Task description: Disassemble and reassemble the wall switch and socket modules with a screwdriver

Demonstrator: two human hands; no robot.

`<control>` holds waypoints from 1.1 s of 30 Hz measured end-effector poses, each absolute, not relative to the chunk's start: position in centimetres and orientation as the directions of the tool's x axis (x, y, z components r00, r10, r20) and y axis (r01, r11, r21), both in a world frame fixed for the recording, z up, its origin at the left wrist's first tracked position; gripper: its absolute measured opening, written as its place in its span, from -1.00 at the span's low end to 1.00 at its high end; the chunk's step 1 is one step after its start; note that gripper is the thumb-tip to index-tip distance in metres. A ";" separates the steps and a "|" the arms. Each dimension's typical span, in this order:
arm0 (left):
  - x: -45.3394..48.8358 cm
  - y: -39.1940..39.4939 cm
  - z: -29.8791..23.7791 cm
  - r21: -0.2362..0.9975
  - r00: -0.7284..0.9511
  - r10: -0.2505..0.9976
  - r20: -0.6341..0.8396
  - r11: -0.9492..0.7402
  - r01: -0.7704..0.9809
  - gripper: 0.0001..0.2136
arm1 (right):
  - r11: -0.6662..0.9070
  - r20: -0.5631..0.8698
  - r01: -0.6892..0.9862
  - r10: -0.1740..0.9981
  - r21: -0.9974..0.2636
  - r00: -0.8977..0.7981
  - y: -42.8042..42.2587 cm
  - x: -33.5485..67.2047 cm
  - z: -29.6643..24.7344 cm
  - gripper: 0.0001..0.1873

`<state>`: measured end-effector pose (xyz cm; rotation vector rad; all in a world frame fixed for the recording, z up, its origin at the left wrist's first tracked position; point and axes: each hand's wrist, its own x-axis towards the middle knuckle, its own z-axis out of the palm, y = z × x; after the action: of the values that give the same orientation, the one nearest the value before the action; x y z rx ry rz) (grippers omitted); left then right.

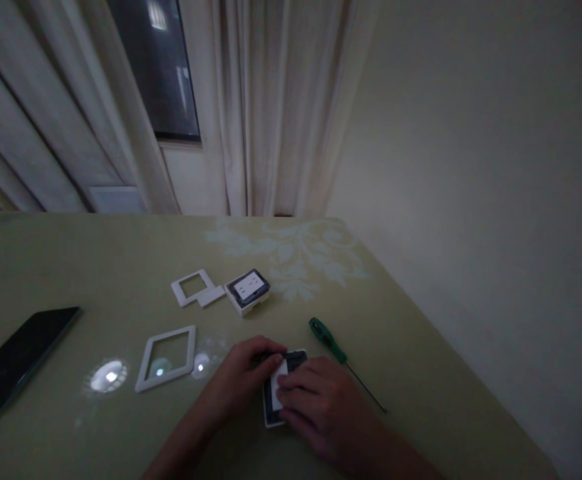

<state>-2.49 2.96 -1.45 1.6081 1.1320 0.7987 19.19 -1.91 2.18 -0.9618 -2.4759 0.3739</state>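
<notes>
Both my hands rest on a wall socket module (285,383) with a dark body and a white face, lying on the green tablecloth (95,267) near the front. My left hand (243,377) curls over its left side, fingers closed on it. My right hand (315,403) covers its right side, fingertips pressing the white face. A second socket module (247,290) lies farther back, untouched.
A large white frame (167,357) lies left of my hands. A smaller white frame (192,287) and a flat white piece (211,296) sit beside the far module. A green-handled screwdriver (338,353) lies to the right. A dark phone (15,360) is far left.
</notes>
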 end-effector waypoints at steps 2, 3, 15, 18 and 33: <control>-2.8 3.1 -1.2 0.944 0.357 0.934 -0.015 -0.104 0.312 -0.69 | 0.717 0.281 0.539 0.681 -0.441 -0.676 -1.3 19.4 2.6 -0.91; -3.0 3.2 -1.1 0.928 0.338 0.941 -0.003 -0.123 0.351 -0.67 | 0.711 0.275 0.532 0.683 -0.459 -0.676 -1.1 19.6 2.7 -0.86; -9.6 5.4 -2.1 0.258 -0.125 0.956 0.263 0.056 0.965 -0.48 | 0.597 0.132 0.579 0.751 -0.555 -0.647 -0.4 21.2 1.3 0.07; -9.5 5.4 -2.0 0.137 -0.095 0.974 0.205 0.068 0.988 -0.51 | 0.583 0.110 0.570 0.748 -0.578 -0.654 -0.2 21.1 1.5 0.06; -8.6 4.1 1.5 0.487 -0.114 0.974 0.194 0.005 0.873 -0.68 | 0.470 0.331 0.419 0.871 -0.777 -0.364 0.7 21.8 1.7 -0.36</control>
<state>-8.64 4.13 1.45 1.9460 2.0749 0.7506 21.76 0.67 1.73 -1.0704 -1.9679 0.7650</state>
